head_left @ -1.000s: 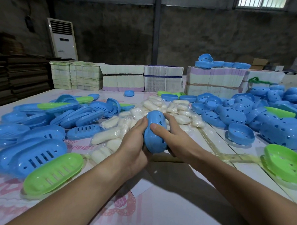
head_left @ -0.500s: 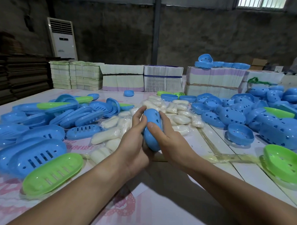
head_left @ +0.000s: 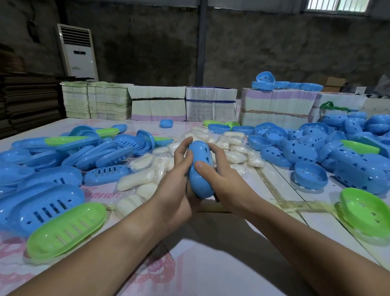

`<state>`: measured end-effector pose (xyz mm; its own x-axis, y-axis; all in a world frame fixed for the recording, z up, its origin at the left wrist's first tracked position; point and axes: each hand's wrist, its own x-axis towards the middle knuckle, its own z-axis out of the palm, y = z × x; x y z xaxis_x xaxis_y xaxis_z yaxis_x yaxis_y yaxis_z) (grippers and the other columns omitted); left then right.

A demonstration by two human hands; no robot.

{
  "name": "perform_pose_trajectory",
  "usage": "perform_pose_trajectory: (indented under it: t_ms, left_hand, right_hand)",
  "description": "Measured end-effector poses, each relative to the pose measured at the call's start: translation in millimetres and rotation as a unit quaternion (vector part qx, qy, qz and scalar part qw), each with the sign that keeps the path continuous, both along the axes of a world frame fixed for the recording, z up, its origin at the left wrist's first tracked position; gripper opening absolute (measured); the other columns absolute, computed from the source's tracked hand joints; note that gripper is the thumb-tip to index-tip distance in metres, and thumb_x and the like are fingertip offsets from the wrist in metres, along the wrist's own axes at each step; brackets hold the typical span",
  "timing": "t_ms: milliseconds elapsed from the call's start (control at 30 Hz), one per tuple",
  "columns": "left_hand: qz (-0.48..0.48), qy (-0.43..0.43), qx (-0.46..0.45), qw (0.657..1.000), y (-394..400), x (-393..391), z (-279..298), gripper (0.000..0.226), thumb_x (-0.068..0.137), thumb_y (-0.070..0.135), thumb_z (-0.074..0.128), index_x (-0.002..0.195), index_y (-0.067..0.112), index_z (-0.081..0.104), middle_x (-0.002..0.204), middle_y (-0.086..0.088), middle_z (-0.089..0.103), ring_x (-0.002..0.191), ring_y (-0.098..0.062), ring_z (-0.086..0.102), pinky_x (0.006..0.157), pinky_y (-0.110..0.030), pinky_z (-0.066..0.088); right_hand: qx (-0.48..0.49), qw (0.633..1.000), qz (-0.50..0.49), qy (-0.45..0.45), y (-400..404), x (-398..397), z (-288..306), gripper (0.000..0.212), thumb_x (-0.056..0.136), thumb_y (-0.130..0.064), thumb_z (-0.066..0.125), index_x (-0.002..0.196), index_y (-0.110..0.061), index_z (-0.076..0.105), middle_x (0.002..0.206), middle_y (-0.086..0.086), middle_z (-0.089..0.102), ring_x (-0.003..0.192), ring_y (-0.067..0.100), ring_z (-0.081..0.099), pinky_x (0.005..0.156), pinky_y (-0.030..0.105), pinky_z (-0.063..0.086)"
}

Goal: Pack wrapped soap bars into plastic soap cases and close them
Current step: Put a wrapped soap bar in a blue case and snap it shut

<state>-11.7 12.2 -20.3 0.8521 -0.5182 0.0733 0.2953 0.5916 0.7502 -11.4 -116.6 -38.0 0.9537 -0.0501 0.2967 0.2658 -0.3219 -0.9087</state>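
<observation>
Both hands on one closed blue soap case (head_left: 200, 170), held above the table (head_left: 217, 272) at centre, long axis pointing away from the camera and tilted up at the far end.

Left hand (head_left: 176, 187): cupped under and along the case's left side, fingers curled up round its far end, thumb lying against the left edge. Right hand (head_left: 221, 180): wrapped round the right side, thumb pressed on the top shell near the middle, fingers curled over the far right edge. Halves look mated; seam not resolvable, so can't tell if fully snapped.

Delta vs earlier frames: 1 s ago the case sat more upright with the right thumb low on its near side. Half a second ago the left fingers were raised higher beside it. Now the case is rolled a bit toward the right, heart-shaped holes in the shell facing up, both grips tighter round it. Position over the table barely changed.

Outward: pile of wrapped soap bars (head_left: 143, 174) just beyond and left of the hands. Left: loose blue tray halves (head_left: 42, 186) with slots, one green tray (head_left: 67, 229) nearest. Right: heap of blue cases and lids (head_left: 356, 164), one green lid (head_left: 365, 211) near the right edge. Back of table: bundled stacks of flat cartons (head_left: 209, 106). An air-conditioner unit (head_left: 78, 51) stands by the back wall.
</observation>
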Motion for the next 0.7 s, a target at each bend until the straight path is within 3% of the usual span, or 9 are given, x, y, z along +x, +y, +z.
perform_pose_trajectory:
  t_ms: [133,233,300,367,533,600,700]
  left_hand:
    - [-0.018,-0.025,0.018,0.999,-0.1,-1.6,2.8,0.027,0.104,0.043,0.041,0.124,0.047,0.058,0.125,-0.001,0.071,0.1,-0.023,0.074,0.085,-0.042,0.056]
    - [-0.042,-0.049,0.024,0.998,5.0,1.5,4.0,0.038,0.099,0.048,0.047,0.137,0.05,0.048,0.136,-0.007,0.065,0.113,-0.022,0.07,0.088,-0.041,0.056]
    - [-0.033,-0.059,0.02,0.998,9.2,6.0,5.3,0.042,0.094,0.051,0.051,0.136,0.051,0.05,0.153,-0.008,0.048,0.142,-0.023,0.045,0.11,-0.042,0.04]
    - [-0.023,-0.062,0.013,0.998,12.2,9.9,4.9,0.045,0.085,0.052,0.056,0.129,0.047,0.056,0.158,-0.012,0.04,0.151,-0.028,0.027,0.118,-0.046,0.027]
    - [-0.018,-0.038,0.04,0.998,12.5,22.7,-4.4,0.041,0.096,0.055,0.048,0.125,0.034,0.067,0.137,-0.012,0.062,0.139,-0.036,0.044,0.105,-0.048,0.038]
    - [-0.017,-0.051,0.054,0.997,13.1,25.8,-6.9,0.043,0.088,0.057,0.054,0.116,0.032,0.075,0.126,-0.011,0.071,0.13,-0.035,0.054,0.098,-0.049,0.043]
    - [-0.017,-0.091,0.058,0.994,15.5,29.0,-8.8,0.051,0.074,0.062,0.068,0.116,0.033,0.076,0.126,-0.01,0.071,0.12,-0.032,0.064,0.093,-0.049,0.047]
  right_hand:
    - [-0.027,0.999,-0.02,0.015,-2.2,-3.0,8.4,0.063,0.063,-0.07,0.057,0.119,-0.068,0.027,0.117,-0.011,0.058,0.099,0.013,0.067,0.088,0.039,0.056]
    - [-0.113,0.989,-0.093,0.024,-11.5,-9.1,20.2,0.077,0.062,-0.068,0.058,0.133,-0.057,0.027,0.114,-0.004,0.059,0.088,0.013,0.066,0.072,0.031,0.056]
    - [-0.178,0.971,-0.16,0.02,-28.8,-16.5,30.3,0.081,0.063,-0.07,0.053,0.137,-0.052,0.027,0.113,-0.001,0.059,0.088,0.015,0.062,0.07,0.032,0.05]
    - [-0.221,0.951,-0.217,0.023,-56.5,-27.0,42.6,0.085,0.061,-0.072,0.048,0.139,-0.046,0.026,0.109,0.001,0.058,0.088,0.018,0.058,0.072,0.036,0.047]
    - [-0.337,0.858,-0.365,0.132,-150.9,-64.8,65.4,0.086,0.07,-0.071,0.046,0.142,-0.031,0.021,0.111,0.008,0.061,0.092,0.031,0.057,0.077,0.041,0.046]
    - [-0.353,0.821,-0.412,0.178,-187.4,-85.8,64.8,0.093,0.066,-0.076,0.042,0.143,-0.027,0.022,0.115,0.011,0.059,0.096,0.033,0.056,0.077,0.041,0.045]
    - [-0.363,0.765,-0.477,0.236,-237.6,-120.2,57.7,0.099,0.068,-0.077,0.041,0.147,-0.022,0.022,0.127,0.015,0.057,0.11,0.035,0.057,0.079,0.041,0.045]
